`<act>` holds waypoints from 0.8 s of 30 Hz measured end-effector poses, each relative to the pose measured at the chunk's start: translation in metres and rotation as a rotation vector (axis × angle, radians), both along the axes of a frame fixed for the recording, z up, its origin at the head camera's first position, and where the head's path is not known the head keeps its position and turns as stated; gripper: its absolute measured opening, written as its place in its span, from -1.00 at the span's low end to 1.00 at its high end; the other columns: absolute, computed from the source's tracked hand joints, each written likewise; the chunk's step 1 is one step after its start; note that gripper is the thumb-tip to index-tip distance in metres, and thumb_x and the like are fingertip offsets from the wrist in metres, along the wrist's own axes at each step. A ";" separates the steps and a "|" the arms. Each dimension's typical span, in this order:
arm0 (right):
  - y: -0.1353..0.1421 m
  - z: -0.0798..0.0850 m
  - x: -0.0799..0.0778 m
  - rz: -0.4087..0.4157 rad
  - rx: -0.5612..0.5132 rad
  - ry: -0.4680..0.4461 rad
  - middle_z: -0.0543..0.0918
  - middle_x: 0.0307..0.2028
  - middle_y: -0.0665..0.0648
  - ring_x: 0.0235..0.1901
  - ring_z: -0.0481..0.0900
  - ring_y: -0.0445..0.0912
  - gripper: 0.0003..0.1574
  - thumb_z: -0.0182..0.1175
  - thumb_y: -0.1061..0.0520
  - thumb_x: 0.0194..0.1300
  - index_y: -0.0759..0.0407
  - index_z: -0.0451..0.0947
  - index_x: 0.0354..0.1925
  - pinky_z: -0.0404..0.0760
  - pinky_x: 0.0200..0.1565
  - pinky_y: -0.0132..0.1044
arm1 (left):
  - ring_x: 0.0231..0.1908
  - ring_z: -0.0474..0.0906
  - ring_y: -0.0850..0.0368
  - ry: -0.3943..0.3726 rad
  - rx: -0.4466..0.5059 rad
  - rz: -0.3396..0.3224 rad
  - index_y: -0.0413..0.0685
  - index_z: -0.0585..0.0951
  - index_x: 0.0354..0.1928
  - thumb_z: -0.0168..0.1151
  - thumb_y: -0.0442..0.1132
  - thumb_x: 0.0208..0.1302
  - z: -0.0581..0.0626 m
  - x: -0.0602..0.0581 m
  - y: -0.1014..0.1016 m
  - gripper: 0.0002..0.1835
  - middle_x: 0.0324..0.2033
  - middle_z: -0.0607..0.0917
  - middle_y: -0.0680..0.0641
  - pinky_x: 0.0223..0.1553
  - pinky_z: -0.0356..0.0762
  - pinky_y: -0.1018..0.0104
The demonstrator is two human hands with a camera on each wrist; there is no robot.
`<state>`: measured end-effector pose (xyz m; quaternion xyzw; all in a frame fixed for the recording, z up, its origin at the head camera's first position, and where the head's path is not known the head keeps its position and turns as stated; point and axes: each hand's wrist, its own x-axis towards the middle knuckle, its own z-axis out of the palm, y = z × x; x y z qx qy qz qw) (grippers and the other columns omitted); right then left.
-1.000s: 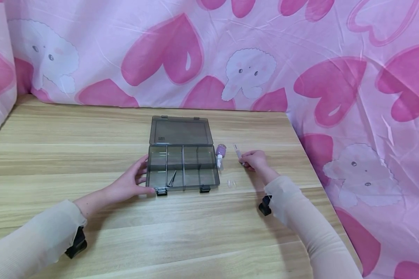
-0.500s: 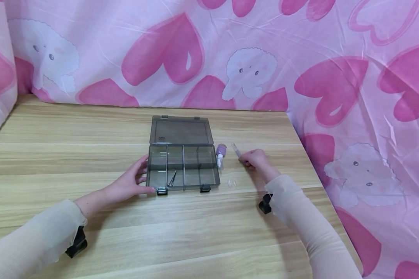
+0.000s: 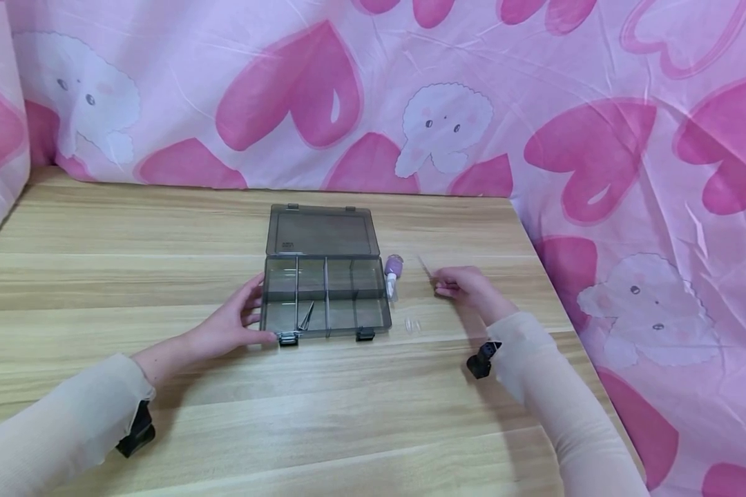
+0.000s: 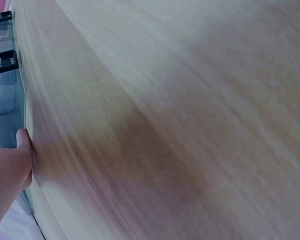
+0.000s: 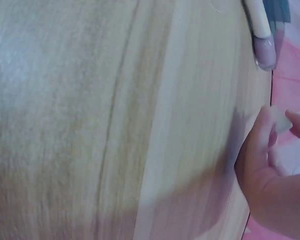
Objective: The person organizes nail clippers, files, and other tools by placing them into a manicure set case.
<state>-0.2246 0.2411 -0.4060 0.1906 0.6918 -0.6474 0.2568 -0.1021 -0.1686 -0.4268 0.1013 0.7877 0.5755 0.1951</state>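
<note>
A grey see-through compartment box (image 3: pixel 327 335) lies on the table, its lid (image 3: pixel 323 232) folded back. My left hand (image 3: pixel 226 324) holds the box's left side, thumb at the front corner and fingers along the side. In one front compartment lies a pointed metal tool (image 3: pixel 307 317), too small to identify. My right hand (image 3: pixel 466 286) is apart from the box, to its right, pinching a thin, flat, pale strip (image 3: pixel 425 266) between thumb and fingers. In the right wrist view a whitish end of the strip (image 5: pixel 280 120) shows between the fingertips.
Beside the box's right edge lies a small purple bottle with a white cap (image 3: pixel 394 268). Small clear curved pieces like nail tips (image 3: pixel 413 324) lie in front of it. Pink patterned cloth (image 3: pixel 298 90) hangs behind the wooden table (image 3: pixel 323 414) and along its right side.
My right hand has shifted slightly right and turned, so the strip now shows edge-on and looks thinner. The left hand and the box have stayed in place.
</note>
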 end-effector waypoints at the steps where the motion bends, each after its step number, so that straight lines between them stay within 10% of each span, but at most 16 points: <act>1: 0.002 0.001 0.000 -0.007 -0.042 -0.009 0.62 -0.65 0.02 -0.60 0.58 -0.25 -0.65 0.02 0.40 0.24 0.16 0.60 -0.58 0.68 -0.37 -0.51 | 0.31 0.11 -0.38 0.000 0.004 -0.001 -0.21 -0.33 0.44 0.42 -0.31 -0.03 0.000 0.000 0.000 0.23 0.37 0.00 -0.46 0.32 0.20 -0.09; 10: 0.013 0.010 0.002 0.033 -0.247 -0.066 0.69 -0.51 0.09 -0.47 0.63 -0.20 -0.60 -0.09 0.36 0.36 0.18 0.62 -0.47 0.69 -0.27 -0.49 | 0.32 0.07 -0.38 -0.005 -0.009 0.007 -0.19 -0.33 0.44 0.42 -0.29 -0.04 0.000 0.000 0.000 0.24 0.37 -0.01 -0.46 0.35 0.13 -0.14; 24: 0.005 0.024 0.008 0.206 -0.282 -0.029 0.68 -0.44 0.04 -0.42 0.63 -0.22 -0.57 -0.14 0.33 0.41 0.16 0.64 -0.41 0.67 -0.25 -0.52 | 0.31 0.11 -0.38 -0.011 -0.010 0.004 -0.17 -0.34 0.45 0.42 -0.32 -0.05 0.000 -0.002 0.000 0.25 0.37 0.01 -0.45 0.33 0.19 -0.12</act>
